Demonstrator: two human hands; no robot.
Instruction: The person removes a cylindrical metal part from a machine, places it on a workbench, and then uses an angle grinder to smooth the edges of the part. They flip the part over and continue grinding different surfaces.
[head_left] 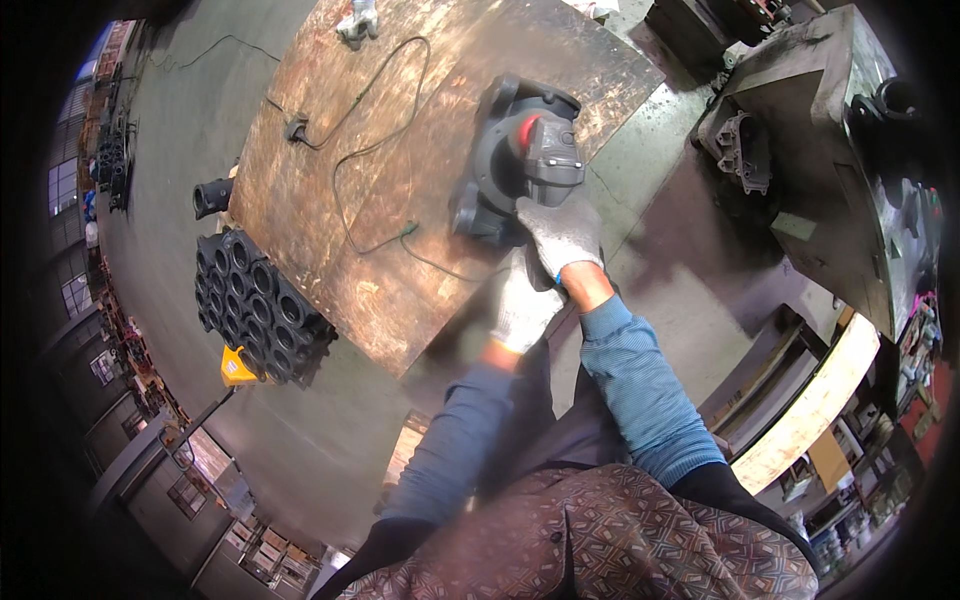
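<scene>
Both my hands wear pale work gloves and grip a dark power grinder (555,155) with a red part near its front. My right hand (566,235) wraps round its body. My left hand (525,305) closes on its rear end, closer to me; the fingers are partly hidden. The grinder's head is over a dark metal casting (487,165) with a round middle and raised corners. This casting lies at the right side of a worn wooden tabletop (400,280). Whether the grinder touches the casting is hidden.
A black cable (345,190) loops across the tabletop, with a plug (295,128) at left. Spare gloves (357,25) lie at the far edge. Stacked black pipe-like castings (255,305) and a yellow pallet-truck part (237,367) stand left. A large metal housing (800,170) stands right.
</scene>
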